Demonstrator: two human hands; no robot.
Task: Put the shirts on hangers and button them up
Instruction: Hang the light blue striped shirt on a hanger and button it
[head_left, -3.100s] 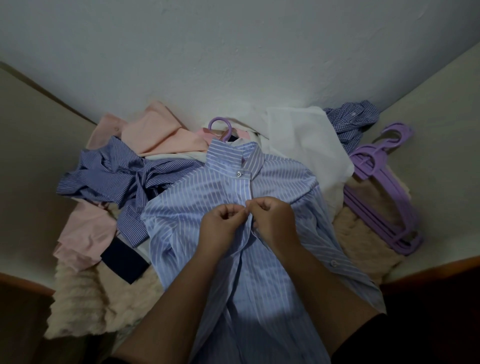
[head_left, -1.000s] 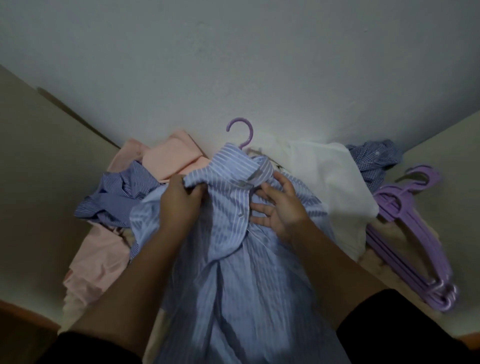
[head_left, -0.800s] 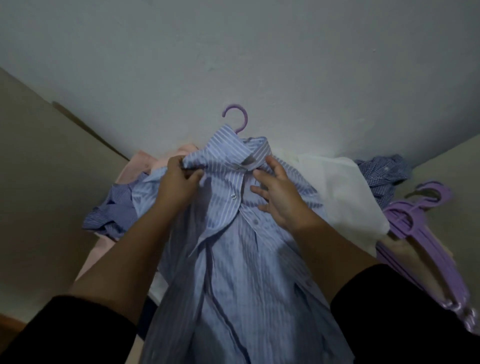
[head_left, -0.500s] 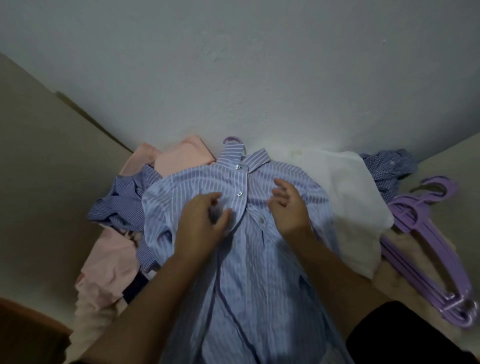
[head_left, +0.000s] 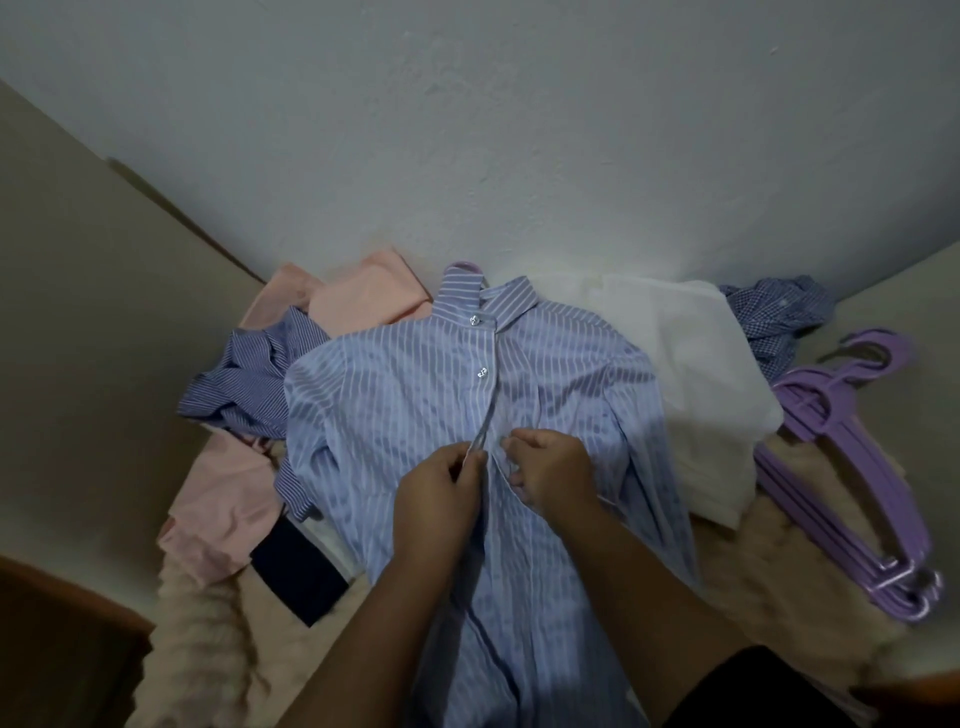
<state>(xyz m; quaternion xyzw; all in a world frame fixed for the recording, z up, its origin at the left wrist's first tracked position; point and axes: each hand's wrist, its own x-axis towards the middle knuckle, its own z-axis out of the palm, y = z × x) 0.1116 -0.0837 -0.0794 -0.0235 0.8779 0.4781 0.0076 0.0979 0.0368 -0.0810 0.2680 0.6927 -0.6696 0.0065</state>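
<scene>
A light blue striped shirt (head_left: 405, 415) lies flat on the pile, front up, collar toward the wall. Its purple hanger's hook (head_left: 470, 266) barely shows above the collar. Two upper buttons (head_left: 482, 372) look fastened. My left hand (head_left: 441, 499) pinches the edge of the left placket just below them. My right hand (head_left: 550, 475) pinches the right front panel beside it. The two hands are nearly touching at mid-chest.
A dark blue striped shirt (head_left: 244, 379) and pink shirts (head_left: 363, 296) lie left; a white shirt (head_left: 696, 374) and a checked blue shirt (head_left: 779, 312) lie right. Several purple hangers (head_left: 852, 467) are stacked far right on a fuzzy cream blanket (head_left: 779, 561). Wall behind.
The shirt was lifted by its collar and shoulder, then laid flat again. Both hands moved down from the collar to the placket below the second button.
</scene>
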